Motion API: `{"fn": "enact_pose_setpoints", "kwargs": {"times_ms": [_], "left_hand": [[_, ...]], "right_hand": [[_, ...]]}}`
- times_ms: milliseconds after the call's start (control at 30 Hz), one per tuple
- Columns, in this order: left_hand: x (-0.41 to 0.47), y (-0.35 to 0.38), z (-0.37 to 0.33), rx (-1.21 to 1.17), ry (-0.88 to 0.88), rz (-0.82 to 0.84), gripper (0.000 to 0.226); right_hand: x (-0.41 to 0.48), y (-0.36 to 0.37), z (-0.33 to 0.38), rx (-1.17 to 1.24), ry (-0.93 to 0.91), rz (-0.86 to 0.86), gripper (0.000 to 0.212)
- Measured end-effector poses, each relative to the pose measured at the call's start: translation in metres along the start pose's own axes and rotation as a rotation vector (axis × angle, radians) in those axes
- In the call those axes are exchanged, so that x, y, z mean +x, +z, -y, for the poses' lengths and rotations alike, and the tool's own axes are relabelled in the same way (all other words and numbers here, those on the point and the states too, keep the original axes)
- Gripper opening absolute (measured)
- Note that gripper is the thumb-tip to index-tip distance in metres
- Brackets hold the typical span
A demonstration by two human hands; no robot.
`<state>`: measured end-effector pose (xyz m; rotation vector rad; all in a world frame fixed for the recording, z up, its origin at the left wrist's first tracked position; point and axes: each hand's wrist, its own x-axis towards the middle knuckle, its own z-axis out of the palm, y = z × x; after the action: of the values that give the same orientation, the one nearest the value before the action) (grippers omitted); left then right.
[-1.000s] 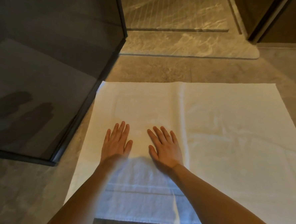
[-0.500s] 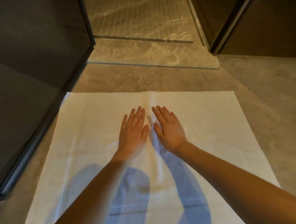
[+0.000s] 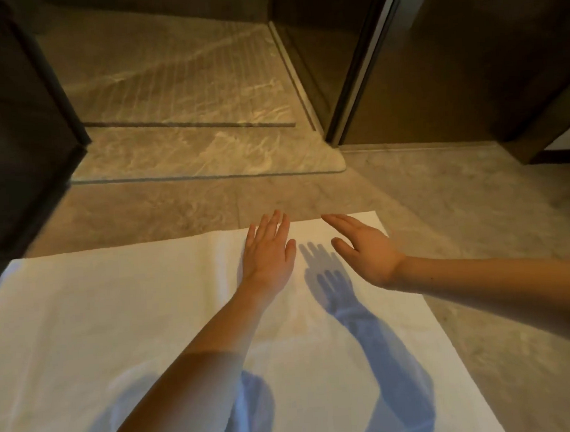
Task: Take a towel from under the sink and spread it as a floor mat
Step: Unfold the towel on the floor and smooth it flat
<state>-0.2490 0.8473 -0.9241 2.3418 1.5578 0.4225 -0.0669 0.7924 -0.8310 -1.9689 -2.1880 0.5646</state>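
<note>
White towel point(image 3: 117, 326) spread flat on grey floor tile point(image 3: 478, 237), far edge toward marble shower sill point(image 3: 207, 160). Your left hand point(image 3: 268, 250) lies flat at far edge, fingers straight, close together. Your right hand point(image 3: 362, 244) tilted over far right corner, fingers straight, holding nothing. Dark glass panel point(image 3: 11, 132) at left.

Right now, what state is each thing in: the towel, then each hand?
Towel: spread flat on the floor, with faint creases.
Left hand: fingers straight, palm down, rests on the towel at its far edge.
Right hand: fingers straight, tilted, hovers above the towel near its far right corner; its shadow falls on the cloth beneath.
</note>
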Motion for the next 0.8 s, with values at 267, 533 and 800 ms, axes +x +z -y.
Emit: {"fn": "enact_pose_setpoints", "kwargs": {"times_ms": [267, 533, 800], "left_hand": [[0.031, 0.056, -0.013, 0.216, 0.137, 0.157, 0.057], [0.019, 0.098, -0.037, 0.229, 0.186, 0.181, 0.058], [0.056, 0.065, -0.027, 0.293, 0.208, 0.180, 0.060]], "right_hand": [[-0.009, 0.009, -0.098, 0.052, 0.166, -0.098, 0.051], [0.018, 0.060, -0.126, 0.093, 0.138, -0.097, 0.052], [0.051, 0.102, -0.093, 0.027, -0.009, -0.139, 0.054]]}}
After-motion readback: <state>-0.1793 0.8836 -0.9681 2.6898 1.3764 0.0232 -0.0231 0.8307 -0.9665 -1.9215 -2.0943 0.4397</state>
